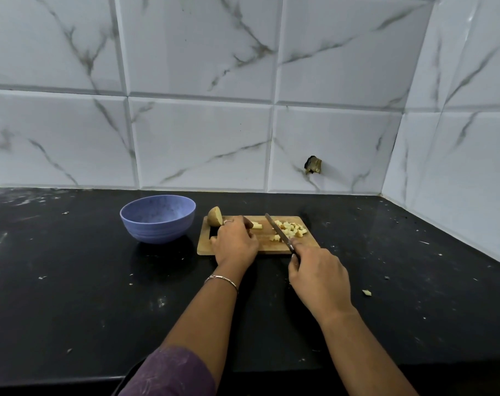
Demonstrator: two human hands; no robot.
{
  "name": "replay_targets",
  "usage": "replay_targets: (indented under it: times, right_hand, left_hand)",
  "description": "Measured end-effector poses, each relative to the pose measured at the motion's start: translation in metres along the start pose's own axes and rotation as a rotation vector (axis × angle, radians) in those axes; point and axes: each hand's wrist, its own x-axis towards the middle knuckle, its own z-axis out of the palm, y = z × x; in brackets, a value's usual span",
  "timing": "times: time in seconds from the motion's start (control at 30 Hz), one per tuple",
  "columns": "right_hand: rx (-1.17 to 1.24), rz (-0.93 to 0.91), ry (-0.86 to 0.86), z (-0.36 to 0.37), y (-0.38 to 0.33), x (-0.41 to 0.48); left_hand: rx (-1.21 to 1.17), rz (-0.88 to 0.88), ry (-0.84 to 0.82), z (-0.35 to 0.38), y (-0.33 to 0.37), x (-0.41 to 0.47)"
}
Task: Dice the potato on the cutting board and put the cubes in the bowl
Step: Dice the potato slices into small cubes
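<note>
A wooden cutting board [271, 247] lies on the black counter. A potato half [214, 216] stands at its far left corner. My left hand [234, 242] rests on the board with curled fingers holding down potato strips [257, 225]. My right hand [317, 277] grips the handle of a knife [277, 231], whose blade slants over the board between the strips and a pile of several cubes [290, 230]. The blue bowl [157, 218] stands left of the board; I see no cubes inside it.
The black counter [86, 281] carries small scraps, with one potato bit [366, 292] to the right of my right hand. White marble tiles form the back wall and the right side wall. A dark hole [313, 165] marks the back wall.
</note>
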Motion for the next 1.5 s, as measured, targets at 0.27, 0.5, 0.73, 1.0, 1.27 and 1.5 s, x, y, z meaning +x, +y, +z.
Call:
replay_targets:
  times: [0.27, 0.5, 0.73, 1.0, 1.27, 1.5]
  right_hand:
    - [-0.038, -0.032, 0.065, -0.002, -0.001, -0.003]
    - [-0.084, -0.039, 0.052, -0.001, 0.001, -0.002]
    - [-0.087, -0.060, 0.035, 0.002, 0.001, 0.000]
    - [-0.096, -0.099, 0.038, 0.002, -0.002, -0.001]
    - [-0.070, -0.054, 0.034, 0.003, 0.001, 0.001]
    - [-0.029, -0.059, 0.036, 0.003, -0.001, 0.000]
  left_hand:
    - [0.095, 0.141, -0.053, 0.003, 0.005, 0.000]
    - [0.224, 0.249, -0.076, 0.006, 0.008, -0.001]
    - [0.292, 0.351, -0.025, 0.009, 0.012, -0.003]
    - [0.389, 0.375, -0.136, 0.012, 0.015, -0.003]
    - [0.205, -0.028, 0.108, -0.006, -0.001, 0.010]
    - [0.139, -0.118, 0.168, -0.019, -0.014, 0.013]
